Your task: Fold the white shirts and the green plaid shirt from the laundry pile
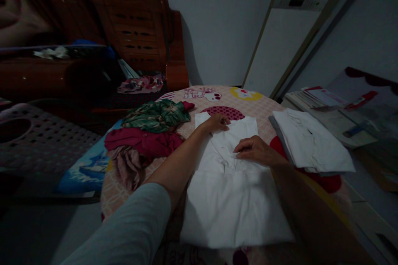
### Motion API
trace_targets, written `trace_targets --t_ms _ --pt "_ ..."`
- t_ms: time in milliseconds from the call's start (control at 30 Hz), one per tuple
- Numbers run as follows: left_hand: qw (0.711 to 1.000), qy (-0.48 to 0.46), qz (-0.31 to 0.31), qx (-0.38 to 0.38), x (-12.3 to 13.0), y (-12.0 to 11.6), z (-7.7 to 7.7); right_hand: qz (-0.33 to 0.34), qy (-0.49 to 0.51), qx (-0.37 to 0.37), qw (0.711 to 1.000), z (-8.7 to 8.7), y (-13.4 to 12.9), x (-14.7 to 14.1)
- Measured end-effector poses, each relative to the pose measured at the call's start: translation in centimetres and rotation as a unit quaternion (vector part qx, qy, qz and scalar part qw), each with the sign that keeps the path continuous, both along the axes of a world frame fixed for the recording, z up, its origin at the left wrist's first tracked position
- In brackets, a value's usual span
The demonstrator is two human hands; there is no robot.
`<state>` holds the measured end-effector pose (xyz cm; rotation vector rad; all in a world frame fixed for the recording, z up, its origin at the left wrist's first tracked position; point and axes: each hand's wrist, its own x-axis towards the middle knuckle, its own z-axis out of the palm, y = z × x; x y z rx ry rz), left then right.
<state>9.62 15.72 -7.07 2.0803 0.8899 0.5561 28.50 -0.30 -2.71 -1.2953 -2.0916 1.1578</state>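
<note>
A white shirt lies spread on a round table, its lower part folded over in a wide flap towards me. My left hand is at the upper left of the shirt, with fingers bent and closed on the cloth. Lower and to the right, my right hand pinches a small bit of the shirt's front near the middle. Creases run through the cloth between the two hands. The fingertips of my left hand are partly hidden in the dim light.
A patterned cloth covers the table. Folded white clothes lie at the right. Green printed clothing and a dark pink garment are heaped at the left. Behind stand a wooden bench and a pale cabinet.
</note>
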Motion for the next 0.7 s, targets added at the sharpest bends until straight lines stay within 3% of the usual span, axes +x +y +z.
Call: trace_targets --t_ms 100,267,500,700 --pt "1.0 0.007 0.006 0.021 0.1 0.0 0.0 0.057 -0.025 0.02 0.998 -0.4 0.1 -0.5" --pt "0.999 0.033 -0.003 0.038 0.3 -0.1 0.0 0.019 -0.021 -0.026 0.999 -0.6 0.1 -0.7" --pt "0.996 0.051 0.007 0.069 0.0 -0.1 0.3 0.033 -0.047 -0.08 0.995 -1.2 0.0 -1.2" --pt "0.989 -0.005 0.107 0.104 -0.2 -0.8 1.7 0.038 -0.034 -0.093 0.994 -1.4 0.2 -0.7"
